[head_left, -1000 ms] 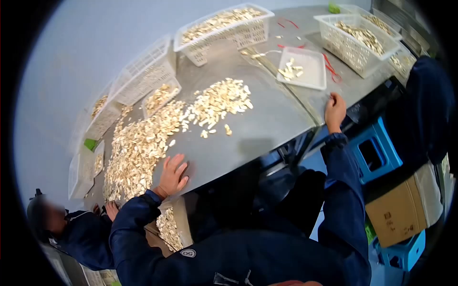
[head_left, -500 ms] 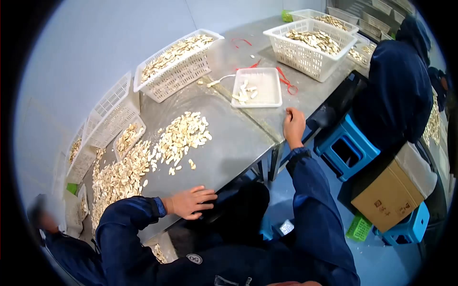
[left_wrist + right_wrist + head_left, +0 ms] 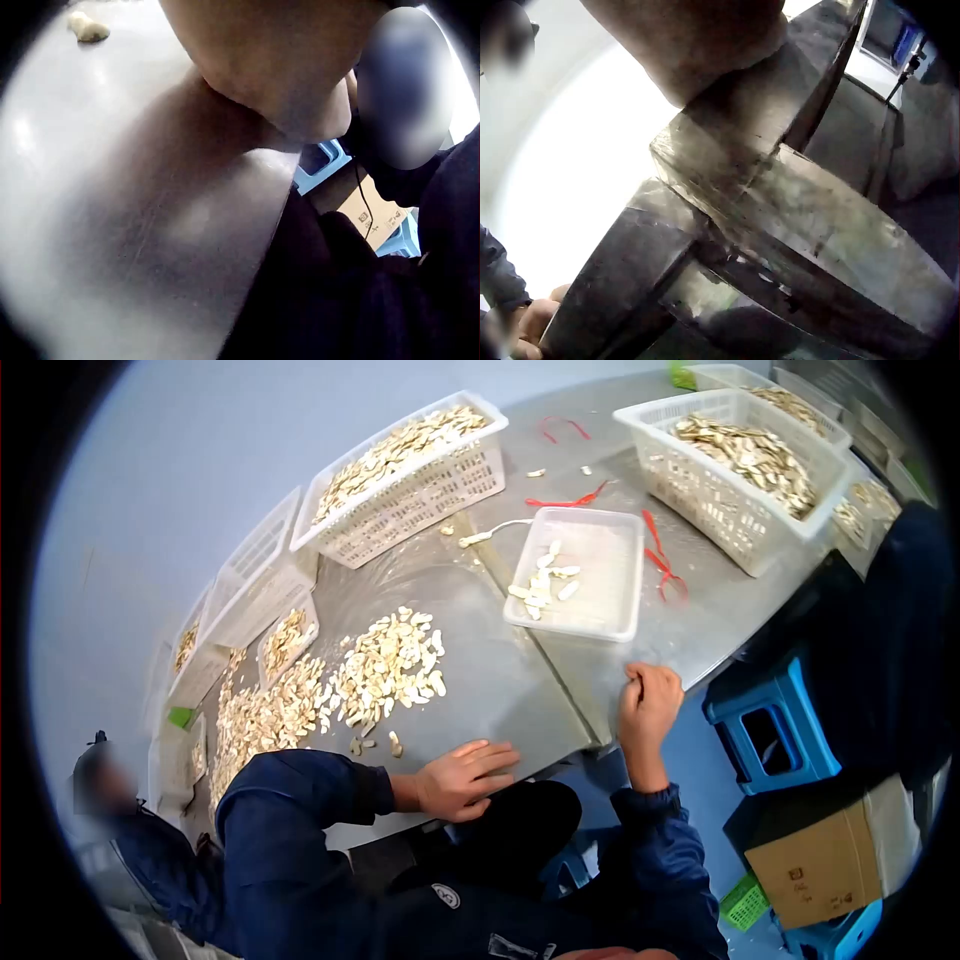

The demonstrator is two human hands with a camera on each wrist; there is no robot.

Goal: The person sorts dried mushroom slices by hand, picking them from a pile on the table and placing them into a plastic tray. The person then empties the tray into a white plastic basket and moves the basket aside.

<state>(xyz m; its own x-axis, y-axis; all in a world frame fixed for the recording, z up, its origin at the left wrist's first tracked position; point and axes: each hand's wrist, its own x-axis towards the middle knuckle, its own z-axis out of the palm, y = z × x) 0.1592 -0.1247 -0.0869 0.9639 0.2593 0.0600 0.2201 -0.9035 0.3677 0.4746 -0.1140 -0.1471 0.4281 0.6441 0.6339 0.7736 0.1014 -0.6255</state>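
At the table's front edge in the head view, the left hand (image 3: 465, 778) lies palm down with fingers extended, holding nothing. Up and left of it is a small heap of pale sliced pieces (image 3: 385, 670) beside a larger pile (image 3: 265, 710). The right hand (image 3: 650, 710) rests by the table edge below a white tray (image 3: 600, 615), its fingers loosely bent and empty. The left wrist view has the left hand (image 3: 277, 67) over the metal surface and one pale piece (image 3: 88, 28). In the right wrist view, the right hand (image 3: 705, 45) is above the table edge.
White baskets of slices stand at the back (image 3: 420, 510) and right (image 3: 740, 510). Red ties (image 3: 660, 555) lie beside the tray. Blue stools (image 3: 775, 725), a cardboard box (image 3: 820, 865) and a green basket (image 3: 743, 903) are at lower right. Another person (image 3: 160, 870) is at left.
The left hand has moved right along the front edge, away from the large pile. The right hand remains near the table edge below the tray. The head view has shifted.
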